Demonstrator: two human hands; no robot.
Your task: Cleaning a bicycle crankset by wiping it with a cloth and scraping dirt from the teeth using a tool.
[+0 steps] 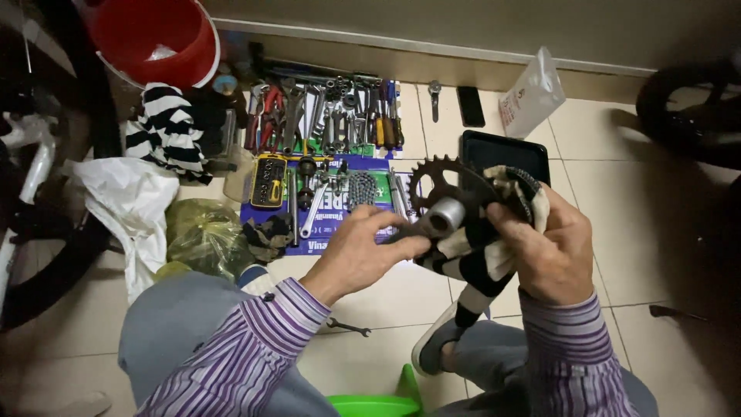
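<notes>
From the head camera, the person sat low over a tiled floor (587,201) with both hands raised in front of the knees. The left hand (363,251) had its grip closed around the arm of a bicycle crank (441,216), fingers curled over the dark metal just beside the silver axle end, apparently to keep the part from turning. The right hand (544,251) was clamped on a striped rag (472,259), pressing the cloth against the toothed ring of the crank, so the rag lay between palm and teeth; part of it hung down below the hands. The crank itself was held in the air above the floor, between the two hands, its ring tilted toward the camera.

On the floor beyond, a blue mat (340,201) carried spanners, pliers, screwdrivers and a coiled chain (361,189), laid side by side, likely so each could be picked out at a glance. A yellow case (269,181) on the mat held small bits in rows. A red bucket (158,38) stood at the wall; something pale lay inside it, too unclear to name. A shallow black tray (505,150) sat behind the crank, its contents hidden. A clear plastic bag (531,94) leaned near the wall.
</notes>
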